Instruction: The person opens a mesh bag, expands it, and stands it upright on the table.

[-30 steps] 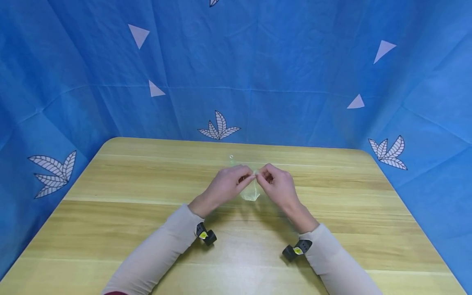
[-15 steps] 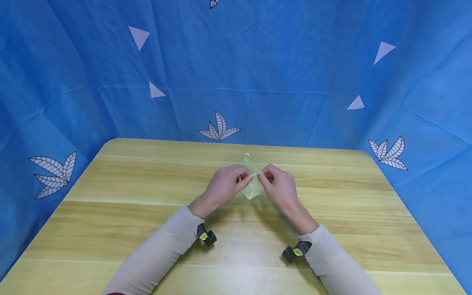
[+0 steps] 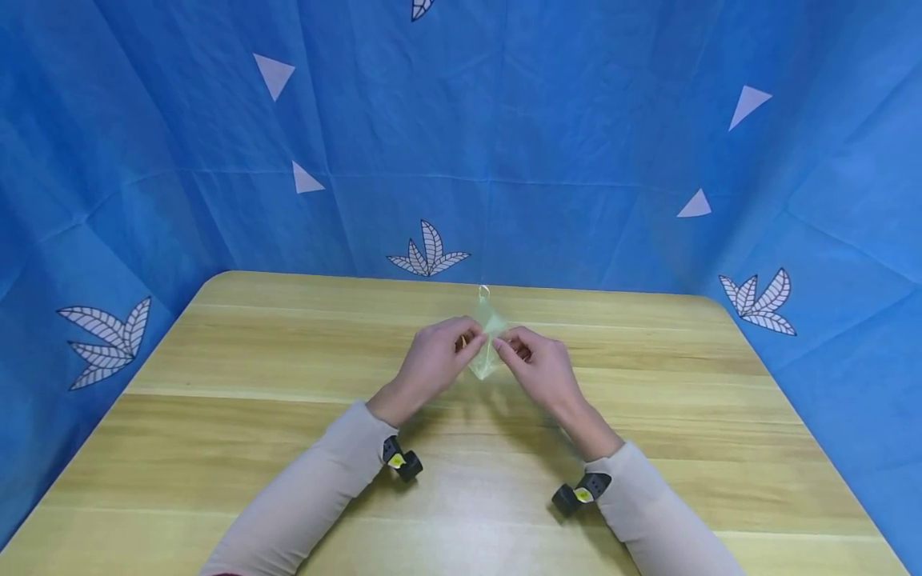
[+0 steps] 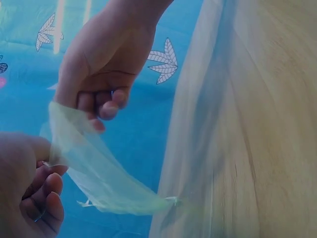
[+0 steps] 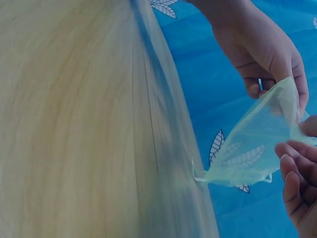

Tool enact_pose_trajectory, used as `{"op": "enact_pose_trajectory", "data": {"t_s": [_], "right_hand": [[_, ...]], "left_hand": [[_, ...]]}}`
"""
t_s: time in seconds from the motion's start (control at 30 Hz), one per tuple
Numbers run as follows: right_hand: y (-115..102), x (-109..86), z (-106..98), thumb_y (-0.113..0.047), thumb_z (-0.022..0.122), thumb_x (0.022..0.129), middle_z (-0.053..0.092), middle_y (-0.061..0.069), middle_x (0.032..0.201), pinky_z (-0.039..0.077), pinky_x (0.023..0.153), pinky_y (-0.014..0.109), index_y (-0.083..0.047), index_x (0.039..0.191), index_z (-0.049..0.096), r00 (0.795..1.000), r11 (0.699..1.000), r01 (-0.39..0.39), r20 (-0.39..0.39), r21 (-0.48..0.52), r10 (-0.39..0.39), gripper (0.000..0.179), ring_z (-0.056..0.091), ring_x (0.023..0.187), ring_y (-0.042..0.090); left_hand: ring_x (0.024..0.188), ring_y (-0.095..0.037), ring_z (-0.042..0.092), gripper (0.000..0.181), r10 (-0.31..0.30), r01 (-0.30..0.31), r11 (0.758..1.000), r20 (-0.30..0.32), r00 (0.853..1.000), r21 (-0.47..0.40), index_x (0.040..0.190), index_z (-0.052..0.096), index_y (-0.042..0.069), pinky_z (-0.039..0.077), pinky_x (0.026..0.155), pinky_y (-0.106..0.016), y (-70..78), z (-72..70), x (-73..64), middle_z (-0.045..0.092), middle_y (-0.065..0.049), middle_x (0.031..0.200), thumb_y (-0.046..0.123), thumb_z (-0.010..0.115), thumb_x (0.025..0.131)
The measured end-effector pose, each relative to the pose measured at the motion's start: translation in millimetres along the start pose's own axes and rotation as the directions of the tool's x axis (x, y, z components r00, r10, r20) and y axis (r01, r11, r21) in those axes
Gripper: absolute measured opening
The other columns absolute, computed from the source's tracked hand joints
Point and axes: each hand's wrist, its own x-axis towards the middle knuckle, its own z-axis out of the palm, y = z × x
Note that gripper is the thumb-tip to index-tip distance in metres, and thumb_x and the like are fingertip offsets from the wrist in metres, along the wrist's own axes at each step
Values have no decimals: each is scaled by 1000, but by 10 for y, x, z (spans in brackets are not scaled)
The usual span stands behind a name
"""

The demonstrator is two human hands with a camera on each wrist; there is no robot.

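Note:
A sheer pale green pouch [image 3: 493,322] hangs between the hands over the middle of the table, with a thin white loop [image 3: 484,291] at its far tip. My left hand [image 3: 435,352] pinches one side of its edge between thumb and fingers. On the opposite side, the right hand [image 3: 544,370] pinches the fabric, its fingertips close to the left ones. Seen from the left wrist, the pouch [image 4: 111,178] droops in a pointed fold, and a white tie end sticks out at either lower corner. The right wrist view shows the pouch [image 5: 250,144] spread out and see-through.
Below lies a light wood-grain table [image 3: 252,448] with rounded far corners. A blue curtain [image 3: 576,144] printed with leaves and triangles stands behind it and along both sides. Black wrist cameras are strapped to both wrists.
The pouch has shifted from a narrow drape to a more spread diamond, its loop rising toward the far table edge. Both hands have moved only slightly and keep pinching it.

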Motion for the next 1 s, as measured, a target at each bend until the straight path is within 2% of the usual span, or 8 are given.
{"op": "enact_pose_trajectory", "data": {"t_s": [0.17,0.37,0.47,0.6,0.7,0.8,0.87,1.0], "right_hand": [[10,-7,12,-27,60,99,65,2,74,48,59,29,-11,96,71,1000,1000,23,-12,16,-23,19,56,63,10],[7,-5,11,-22,64,96,63,-4,71,49,59,29,-11,89,69,998,1000,12,-63,-2,-12,14,57,62,10],[9,-7,7,-22,65,96,63,-4,71,48,59,29,-12,88,68,997,1000,2,-77,6,-1,14,57,62,11],[24,-2,-11,-24,64,97,61,-3,70,47,58,30,-13,86,67,994,999,-16,-108,31,19,16,56,62,12],[39,4,-21,-26,64,97,61,-3,69,47,58,29,-13,85,66,991,998,-33,-130,45,39,17,56,62,13],[43,9,-28,-27,64,96,61,-3,69,46,57,29,-13,85,66,989,998,-47,-139,52,54,18,55,61,14],[41,13,-30,-28,64,97,61,-2,69,46,57,28,-13,86,67,989,997,-53,-134,61,61,18,55,61,14],[11,13,-39,-28,63,97,62,5,70,44,55,27,-12,88,67,992,991,-63,-99,115,75,19,55,61,16]], "left_hand": [[59,-6,48,9,3,-3,1000,-11,1000,-2,95,69,15,43,54,-23,4,-13,-1,65,8,82,21,63,97],[59,-6,48,8,-6,6,1000,-31,999,3,95,69,15,43,54,-22,12,-24,-5,66,7,82,19,63,97],[60,-6,49,8,-20,20,1000,-17,1000,-7,96,69,14,44,55,-22,14,-23,-2,66,6,82,21,64,97],[64,-7,52,15,-84,89,994,69,994,-60,97,67,16,46,59,-24,10,-23,7,64,9,81,31,64,97],[67,-7,55,20,-136,157,982,173,975,-109,97,66,20,48,62,-25,12,-27,14,63,11,82,39,62,96],[71,-8,57,21,-151,192,971,253,955,-144,97,67,21,49,64,-26,20,-33,21,64,12,85,42,61,97],[71,-9,58,21,-148,198,966,273,951,-165,96,67,20,49,64,-27,26,-37,23,65,11,86,40,60,97],[71,-10,57,15,-145,197,960,249,958,-198,94,67,18,49,62,-27,27,-42,23,65,8,86,31,61,98]]}}
